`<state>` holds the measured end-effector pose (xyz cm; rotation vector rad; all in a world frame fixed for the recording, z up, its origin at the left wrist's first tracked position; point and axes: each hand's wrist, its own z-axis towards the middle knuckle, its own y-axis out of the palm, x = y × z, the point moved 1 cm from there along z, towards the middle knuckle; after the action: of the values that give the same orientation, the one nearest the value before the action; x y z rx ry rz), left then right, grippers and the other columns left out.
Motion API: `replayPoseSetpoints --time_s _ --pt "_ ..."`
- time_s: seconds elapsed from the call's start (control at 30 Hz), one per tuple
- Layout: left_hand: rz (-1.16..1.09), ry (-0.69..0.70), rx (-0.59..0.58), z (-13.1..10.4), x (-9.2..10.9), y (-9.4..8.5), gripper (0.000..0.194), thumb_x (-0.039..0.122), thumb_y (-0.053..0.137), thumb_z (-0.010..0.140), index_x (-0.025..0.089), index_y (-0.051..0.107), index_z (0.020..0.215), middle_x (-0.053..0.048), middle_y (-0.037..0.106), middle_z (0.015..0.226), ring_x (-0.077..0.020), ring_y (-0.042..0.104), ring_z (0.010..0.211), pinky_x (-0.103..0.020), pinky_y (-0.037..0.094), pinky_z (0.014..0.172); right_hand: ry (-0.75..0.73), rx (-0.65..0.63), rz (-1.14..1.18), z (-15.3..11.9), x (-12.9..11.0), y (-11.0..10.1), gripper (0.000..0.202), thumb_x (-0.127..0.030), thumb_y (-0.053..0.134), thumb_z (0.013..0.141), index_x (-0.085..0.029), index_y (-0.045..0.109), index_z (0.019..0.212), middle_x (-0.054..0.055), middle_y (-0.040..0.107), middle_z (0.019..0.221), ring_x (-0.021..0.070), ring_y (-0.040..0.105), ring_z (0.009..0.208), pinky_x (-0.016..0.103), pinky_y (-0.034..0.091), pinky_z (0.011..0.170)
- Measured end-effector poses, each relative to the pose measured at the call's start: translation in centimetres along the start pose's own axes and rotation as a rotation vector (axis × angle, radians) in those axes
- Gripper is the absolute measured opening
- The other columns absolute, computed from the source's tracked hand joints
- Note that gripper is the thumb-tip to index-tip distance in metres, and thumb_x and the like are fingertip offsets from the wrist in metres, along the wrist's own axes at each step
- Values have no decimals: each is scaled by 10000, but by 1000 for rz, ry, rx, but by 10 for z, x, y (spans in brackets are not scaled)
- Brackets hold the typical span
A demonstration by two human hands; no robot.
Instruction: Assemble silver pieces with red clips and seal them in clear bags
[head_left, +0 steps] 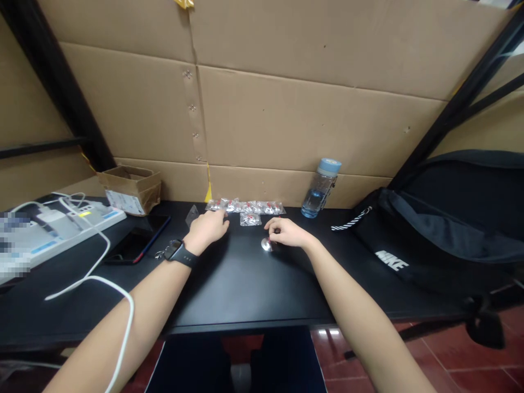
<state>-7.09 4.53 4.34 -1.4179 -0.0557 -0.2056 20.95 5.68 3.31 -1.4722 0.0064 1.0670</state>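
My right hand [289,233] is closed, its fingertips pinching a small clear, shiny disc with a red part, which looks like a suction cup [266,245], just over the black table. Most of the red part is hidden by the fingers. Beyond my hands lies a row of clear plastic packets [249,207] holding similar discs with red bits. One single packet [250,219] sits in front of that row. My left hand [208,228], with a dark watch on the wrist, is at the row's left end, thumb and forefinger apart. A clear plastic wrapper [191,215] is beside it.
A blue-capped water bottle [320,189] stands at the back right, left of a black backpack [442,229]. On the left are a small cardboard box [133,188], a phone [139,240] and a power strip [77,229]. A white cable [108,279] crosses my left forearm.
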Motion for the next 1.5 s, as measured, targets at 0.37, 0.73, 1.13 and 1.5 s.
replayPoseSetpoints --time_s 0.37,0.73,1.13,1.5 --pt "-286 612 114 -23 58 28 475 177 583 820 244 604 1290 -76 698 1260 -273 645 1149 -390 495 968 -69 107 -30 2 0 -1 114 -213 657 848 -191 732 765 44 734 959 180 669 848 303 501 801" --pt "-287 766 55 -29 65 21 117 262 631 934 276 747 924 -7 760 983 -215 657 984 -354 339 853 41 296 -359 2 50 -12 336 -128 632 851 -185 713 1172 120 705 1187 247 655 1077 389 464 1010" --pt "-259 688 58 -22 58 18 117 145 625 928 247 680 914 29 744 932 -183 636 947 -359 239 849 261 291 -438 3 40 -13 155 -115 672 812 -251 730 860 18 760 911 179 662 802 245 409 686" --pt "-314 486 202 -6 41 24 227 163 585 933 296 627 1113 -9 723 1109 -257 585 1113 -385 279 909 99 391 185 7 18 -8 99 -251 735 779 -177 743 844 12 724 664 150 617 586 258 449 627"
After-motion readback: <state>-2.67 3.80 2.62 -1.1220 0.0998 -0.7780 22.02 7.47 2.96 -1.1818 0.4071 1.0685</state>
